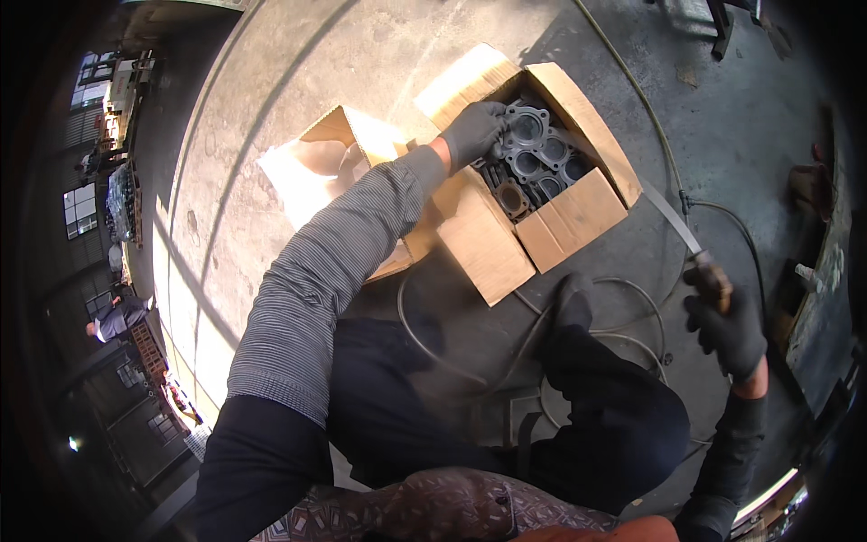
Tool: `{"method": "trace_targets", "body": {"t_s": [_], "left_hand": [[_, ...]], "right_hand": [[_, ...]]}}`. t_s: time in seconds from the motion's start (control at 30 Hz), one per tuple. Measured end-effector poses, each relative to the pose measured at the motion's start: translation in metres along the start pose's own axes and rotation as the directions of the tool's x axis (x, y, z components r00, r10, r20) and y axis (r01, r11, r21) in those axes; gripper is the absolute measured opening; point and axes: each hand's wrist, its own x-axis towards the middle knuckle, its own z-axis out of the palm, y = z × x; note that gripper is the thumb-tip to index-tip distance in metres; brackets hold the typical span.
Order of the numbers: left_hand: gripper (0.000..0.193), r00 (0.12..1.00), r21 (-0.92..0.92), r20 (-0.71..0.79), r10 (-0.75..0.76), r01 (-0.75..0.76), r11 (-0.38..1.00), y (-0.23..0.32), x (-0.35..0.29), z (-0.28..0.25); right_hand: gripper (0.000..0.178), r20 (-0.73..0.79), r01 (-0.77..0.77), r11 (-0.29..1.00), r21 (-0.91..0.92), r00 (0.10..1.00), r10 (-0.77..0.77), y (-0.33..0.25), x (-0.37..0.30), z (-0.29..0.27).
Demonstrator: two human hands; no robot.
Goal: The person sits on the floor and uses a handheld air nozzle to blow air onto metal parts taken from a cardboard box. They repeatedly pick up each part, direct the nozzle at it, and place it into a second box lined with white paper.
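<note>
An open cardboard box (573,217) on the floor in front of me holds several grey metal castings (526,163) with round bores and flanged edges. My left hand (473,135), in a dark glove, reaches over the box's left side. Its fingers are closed on the edge of the upper casting (527,125); the fingertips are partly hidden. Off to the right, my gloved right hand (730,332) grips the wooden handle of a file (673,219). The file's long flat blade points up and left, its tip close to the box's right corner.
Another open cardboard box (361,135) stands left of the first, partly behind my left arm. A hose (637,86) runs down the right side and coils by my shoe (572,303). A bench-like edge (808,298) lies far right. A person (117,318) is at the far left.
</note>
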Motion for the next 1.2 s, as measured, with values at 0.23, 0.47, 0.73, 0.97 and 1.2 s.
{"method": "trace_targets", "body": {"t_s": [0.23,0.47,0.73,0.97,1.2], "left_hand": [[0.041,0.999,0.013,-0.021,0.033,-0.032,0.999,-0.003,-0.039,0.004],[0.039,0.987,0.015,-0.096,0.131,-0.130,0.991,-0.022,-0.046,0.021],[0.050,0.837,0.219,0.009,0.547,-0.536,0.816,-0.064,-0.035,0.031],[0.058,0.997,-0.282,-0.064,0.038,-0.055,0.958,-0.064,-0.033,0.040],[0.045,0.996,-0.226,-0.078,0.047,-0.063,0.972,-0.075,-0.030,0.030]], "right_hand": [[0.036,-0.173,-0.032,0.999,0.000,0.984,0.032,-0.011,-0.046,-0.003],[0.039,-0.259,0.006,0.999,-0.051,0.966,-0.019,-0.019,-0.058,0.001],[0.035,0.110,-0.039,0.965,-0.258,0.991,0.070,-0.011,-0.049,0.005],[0.038,0.200,0.018,0.983,-0.182,0.980,0.019,0.006,-0.033,0.013],[0.038,0.041,-0.057,0.998,-0.023,0.997,0.058,0.023,-0.022,0.019]]}}
